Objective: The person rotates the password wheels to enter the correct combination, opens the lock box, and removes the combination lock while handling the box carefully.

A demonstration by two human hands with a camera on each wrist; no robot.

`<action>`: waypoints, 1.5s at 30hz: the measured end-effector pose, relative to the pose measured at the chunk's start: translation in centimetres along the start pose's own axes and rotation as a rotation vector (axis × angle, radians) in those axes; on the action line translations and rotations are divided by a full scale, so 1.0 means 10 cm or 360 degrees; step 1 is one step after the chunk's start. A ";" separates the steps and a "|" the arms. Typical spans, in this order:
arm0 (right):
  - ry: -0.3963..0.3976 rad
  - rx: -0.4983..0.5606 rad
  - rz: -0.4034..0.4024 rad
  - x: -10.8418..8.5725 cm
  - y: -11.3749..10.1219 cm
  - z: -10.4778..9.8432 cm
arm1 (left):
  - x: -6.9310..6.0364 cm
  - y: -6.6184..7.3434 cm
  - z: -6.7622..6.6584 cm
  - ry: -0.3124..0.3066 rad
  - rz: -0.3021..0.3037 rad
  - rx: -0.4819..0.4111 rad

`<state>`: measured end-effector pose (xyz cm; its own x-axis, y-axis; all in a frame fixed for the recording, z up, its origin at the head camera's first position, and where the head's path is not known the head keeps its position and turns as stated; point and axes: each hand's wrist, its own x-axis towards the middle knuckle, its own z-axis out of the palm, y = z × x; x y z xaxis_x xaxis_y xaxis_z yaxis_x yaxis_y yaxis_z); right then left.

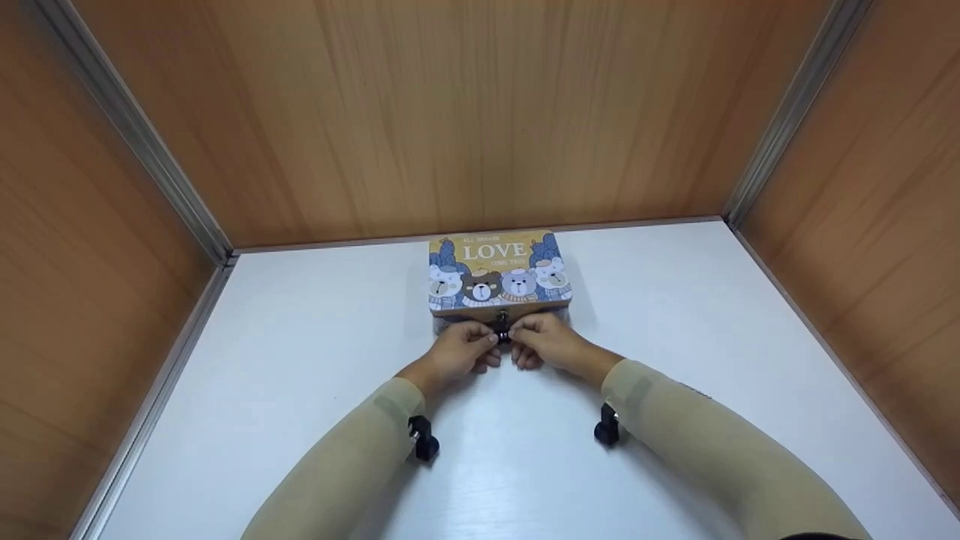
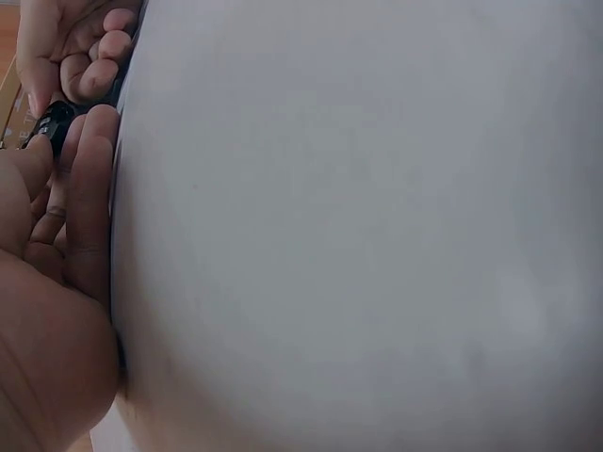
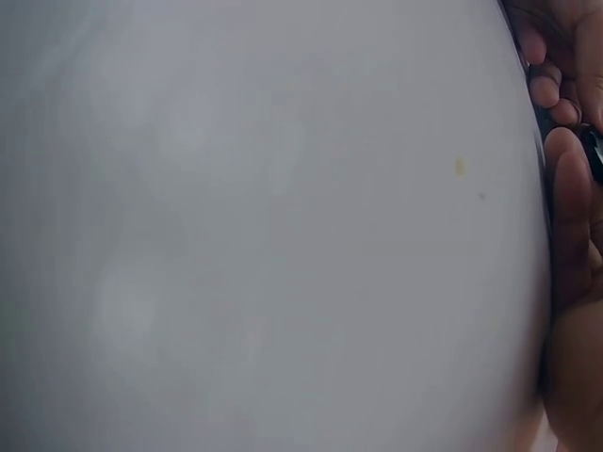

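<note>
Pinched a black lock (image 1: 503, 328) from both sides

Gripped one side between thumb and curled fingers of the left hand (image 1: 459, 349), the other likewise with the right hand (image 1: 553, 342). Saw it at the front of a bear-printed LOVE box (image 1: 495, 271), on the white table (image 1: 315, 337) near the wooden back wall (image 1: 517, 112).

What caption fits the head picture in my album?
Left hand and right hand hold the black lock at the bear box.

"LOVE" (image 1: 494, 251) amid smaller, blurred lettering (image 1: 509, 262) on box lid (image 1: 499, 271)
</note>
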<state>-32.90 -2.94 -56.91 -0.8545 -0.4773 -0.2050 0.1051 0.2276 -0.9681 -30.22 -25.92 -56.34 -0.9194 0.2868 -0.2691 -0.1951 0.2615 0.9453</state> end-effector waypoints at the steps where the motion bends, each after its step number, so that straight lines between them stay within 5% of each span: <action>1: 0.0003 0.0004 -0.0001 0.00 0.00 0.00 | 0.00 0.00 0.00 0.0002 0.0003 0.0002; 45: 0.0025 -0.0011 -0.0068 0.00 0.04 0.00 | -0.02 0.03 0.00 -0.0005 -0.0022 -0.0005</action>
<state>-32.91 -2.85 -57.26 -0.8660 -0.4733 -0.1614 0.0653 0.2131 -0.9749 -30.11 -25.90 -56.05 -0.9154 0.2863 -0.2829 -0.2090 0.2624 0.9420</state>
